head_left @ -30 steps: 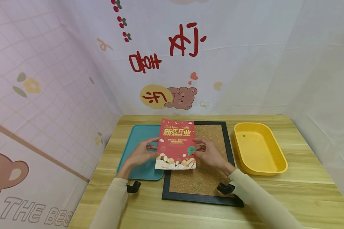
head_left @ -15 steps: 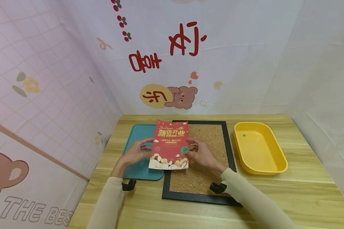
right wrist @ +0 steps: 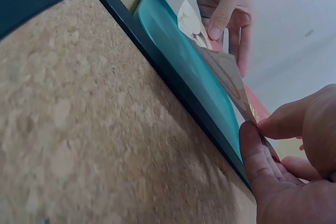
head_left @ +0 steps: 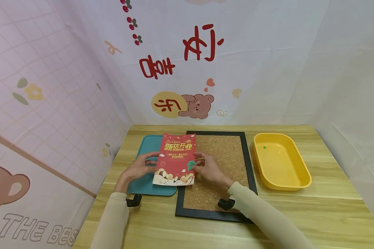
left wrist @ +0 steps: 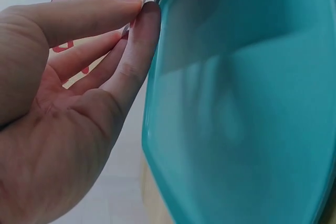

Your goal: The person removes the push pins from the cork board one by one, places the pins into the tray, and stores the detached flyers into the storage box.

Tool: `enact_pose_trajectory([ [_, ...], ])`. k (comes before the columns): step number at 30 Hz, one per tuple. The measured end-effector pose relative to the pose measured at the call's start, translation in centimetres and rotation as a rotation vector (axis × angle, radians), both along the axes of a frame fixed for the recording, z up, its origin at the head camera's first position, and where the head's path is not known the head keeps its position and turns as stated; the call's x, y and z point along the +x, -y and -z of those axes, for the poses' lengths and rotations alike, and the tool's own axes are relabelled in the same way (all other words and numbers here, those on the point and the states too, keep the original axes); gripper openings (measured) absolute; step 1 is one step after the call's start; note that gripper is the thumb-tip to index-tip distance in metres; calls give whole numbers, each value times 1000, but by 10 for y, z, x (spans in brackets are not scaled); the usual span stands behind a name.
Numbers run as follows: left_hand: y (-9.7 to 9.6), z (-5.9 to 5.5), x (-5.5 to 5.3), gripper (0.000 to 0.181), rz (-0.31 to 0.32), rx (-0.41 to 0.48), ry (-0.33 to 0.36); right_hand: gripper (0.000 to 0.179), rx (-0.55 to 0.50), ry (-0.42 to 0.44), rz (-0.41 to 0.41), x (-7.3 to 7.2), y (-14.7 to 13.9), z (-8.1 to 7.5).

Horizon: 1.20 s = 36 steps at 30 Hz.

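Note:
A red flyer (head_left: 176, 162) with gold lettering and pictured food along its bottom is held up between both hands. My left hand (head_left: 140, 167) pinches its left edge between thumb and fingers, and my right hand (head_left: 208, 168) pinches the right edge. In the right wrist view the flyer (right wrist: 231, 74) is seen nearly edge-on, slightly bent, raised above what lies beneath. Under it is a teal tray (head_left: 137, 188), partly covered by the flyer and left hand. Beside the tray lies a cork board (head_left: 224, 148) with a black frame, beneath my right hand and forearm.
A yellow plastic basin (head_left: 282, 162) with a small green dot inside stands to the right of the cork board. All of it rests on a wooden table (head_left: 162, 224). Patterned cloth walls (head_left: 261, 69) close off the back and sides.
Both hands have carried the flyer leftward, from over the tray's right side and the cork board to mostly over the tray. Their pinch on its edges looks the same.

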<state>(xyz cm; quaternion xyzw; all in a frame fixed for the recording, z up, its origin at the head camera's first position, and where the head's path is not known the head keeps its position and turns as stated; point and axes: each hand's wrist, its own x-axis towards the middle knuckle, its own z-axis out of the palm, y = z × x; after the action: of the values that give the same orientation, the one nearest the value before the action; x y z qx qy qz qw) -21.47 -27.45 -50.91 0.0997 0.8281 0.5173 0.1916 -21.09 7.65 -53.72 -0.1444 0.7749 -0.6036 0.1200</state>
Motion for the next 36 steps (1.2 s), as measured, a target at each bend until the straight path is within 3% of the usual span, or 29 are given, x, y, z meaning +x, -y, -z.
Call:
enact_pose_trajectory([
  [11, 18, -2, -2, 72, -31, -11, 16, 60, 36, -9, -2, -4, 18, 3],
  [36, 55, -3, -6, 72, -16, -75, 46, 59, 76, -13, -62, -15, 65, 9],
])
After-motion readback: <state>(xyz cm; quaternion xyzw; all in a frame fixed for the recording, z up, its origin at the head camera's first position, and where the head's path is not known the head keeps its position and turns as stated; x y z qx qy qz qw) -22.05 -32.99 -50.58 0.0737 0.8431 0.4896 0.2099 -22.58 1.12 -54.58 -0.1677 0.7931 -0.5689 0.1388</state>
